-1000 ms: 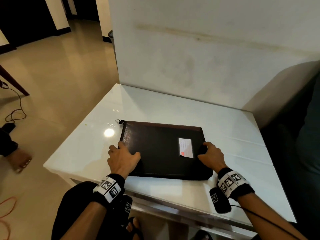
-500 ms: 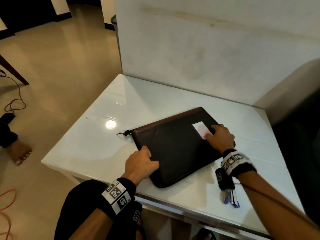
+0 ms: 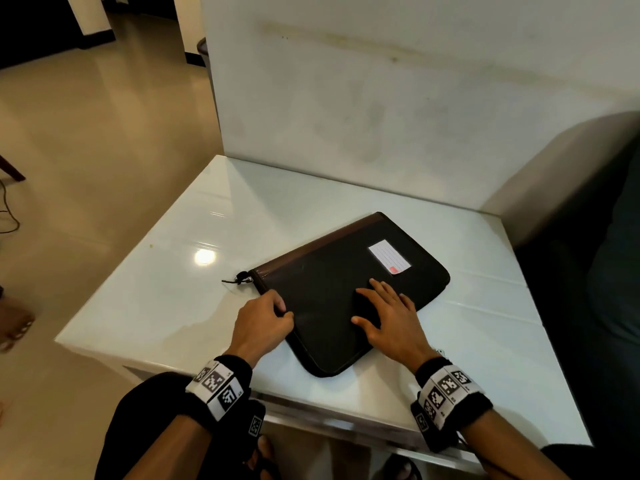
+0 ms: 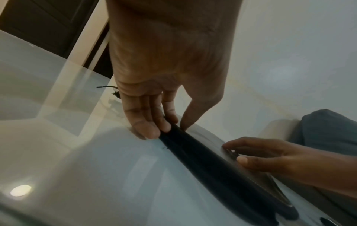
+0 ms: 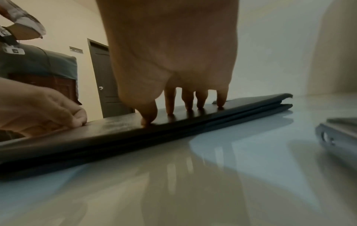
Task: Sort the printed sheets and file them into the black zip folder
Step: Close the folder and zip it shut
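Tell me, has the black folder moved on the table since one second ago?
Yes. The black zip folder has turned counterclockwise on the white table: its label end now points toward the wall.

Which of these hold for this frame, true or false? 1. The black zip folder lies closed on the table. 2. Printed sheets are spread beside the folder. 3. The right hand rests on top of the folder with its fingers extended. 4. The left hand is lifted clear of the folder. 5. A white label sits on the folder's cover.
1. The black zip folder lies closed on the table: true.
2. False: no printed sheets are visible anywhere.
3. The right hand rests on the cover, fingers extended: true.
4. False: the left hand grips the folder's near left edge.
5. The white label is on the cover: true.
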